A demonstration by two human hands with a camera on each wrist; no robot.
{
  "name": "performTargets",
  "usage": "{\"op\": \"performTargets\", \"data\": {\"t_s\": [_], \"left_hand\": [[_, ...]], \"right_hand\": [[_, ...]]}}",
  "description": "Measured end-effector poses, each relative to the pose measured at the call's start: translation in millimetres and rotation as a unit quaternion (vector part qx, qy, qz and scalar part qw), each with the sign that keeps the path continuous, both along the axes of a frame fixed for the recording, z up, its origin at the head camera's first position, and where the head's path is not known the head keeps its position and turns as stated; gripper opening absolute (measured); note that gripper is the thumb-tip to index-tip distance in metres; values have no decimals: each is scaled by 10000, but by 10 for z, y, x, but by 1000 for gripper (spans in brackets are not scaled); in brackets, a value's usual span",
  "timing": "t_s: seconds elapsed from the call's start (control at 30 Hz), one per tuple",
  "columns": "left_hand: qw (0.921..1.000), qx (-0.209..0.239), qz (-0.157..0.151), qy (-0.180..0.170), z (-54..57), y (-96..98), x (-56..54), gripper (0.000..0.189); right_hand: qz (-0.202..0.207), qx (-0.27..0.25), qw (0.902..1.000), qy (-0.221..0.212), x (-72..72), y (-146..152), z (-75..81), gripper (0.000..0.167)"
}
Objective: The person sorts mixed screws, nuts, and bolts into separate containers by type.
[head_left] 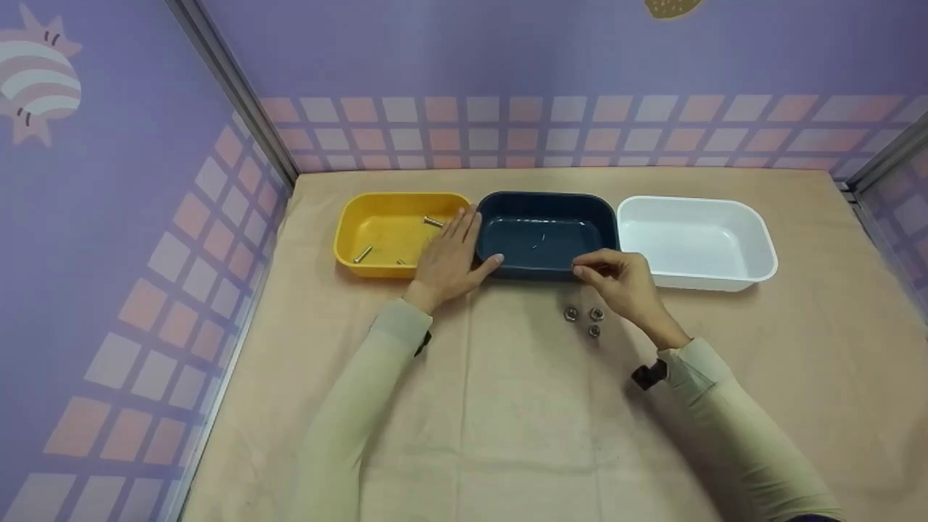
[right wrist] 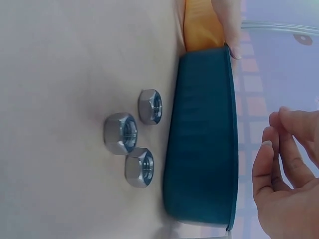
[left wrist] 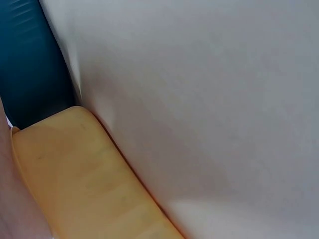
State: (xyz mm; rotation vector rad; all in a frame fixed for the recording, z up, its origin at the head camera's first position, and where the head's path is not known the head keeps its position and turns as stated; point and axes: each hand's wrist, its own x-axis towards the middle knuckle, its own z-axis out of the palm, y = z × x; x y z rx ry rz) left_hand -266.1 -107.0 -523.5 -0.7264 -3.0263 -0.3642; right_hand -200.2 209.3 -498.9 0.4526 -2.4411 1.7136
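My left hand [head_left: 449, 257] lies with fingers straight over the neighbouring rims of the yellow tray [head_left: 377, 271] and the dark blue tray [head_left: 529, 274], its thumb reaching past the blue rim. Bolts [head_left: 362, 254] lie in the yellow tray, partly covered by that hand. My right hand [head_left: 623, 283] is at the blue tray's near right corner, thumb and fingers curled with their tips close together [right wrist: 294, 159]. Nothing shows between them; I cannot tell whether something small is hidden there. Inside the blue tray are thin, short metallic bits [head_left: 538, 242]. Three steel hex nuts [right wrist: 121, 133] lie on the cloth in front of it.
A white tray [head_left: 696, 279] stands to the right, in line with the other two. Beige cloth [head_left: 529, 413] covers the table. Purple panels with pink and white squares [head_left: 464, 65] rise behind and at the left, with metal posts [head_left: 239, 87] at the corners.
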Motion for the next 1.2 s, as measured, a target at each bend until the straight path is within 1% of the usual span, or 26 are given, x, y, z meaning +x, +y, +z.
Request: {"op": "performTargets", "data": {"t_s": [0.3,0.47,0.57,0.7,0.77,0.87,1.03,1.2], "left_hand": [[9999,-30,-20,107,-11,4,0,96],[9999,2,1,130,-4,8,-1,96],[9999,-10,-8,132,-4,11,-5,96],[9999,-60,-12,130,-10,10,-8,96],[9999,-70,-15,138,-7,10,-9,96],[9999,-68,-30,152,1,13,-11,96],[9999,-47,-23,113,1,8,-2,96],[9999,-35,-27,112,0,-1,6,96]], "right_hand": [[-136,120,9998,124,-126,-40,80,10],[-342,191,9992,122,-214,-96,122,11],[-408,199,9989,111,-217,-157,210,11],[-324,208,9992,69,-193,-231,353,12],[-319,244,9992,48,-214,-252,381,13],[-405,349,9986,58,-316,-258,323,14],[-566,451,9974,59,-540,-235,125,15],[-584,377,9976,20,-652,-232,48,14]]}}
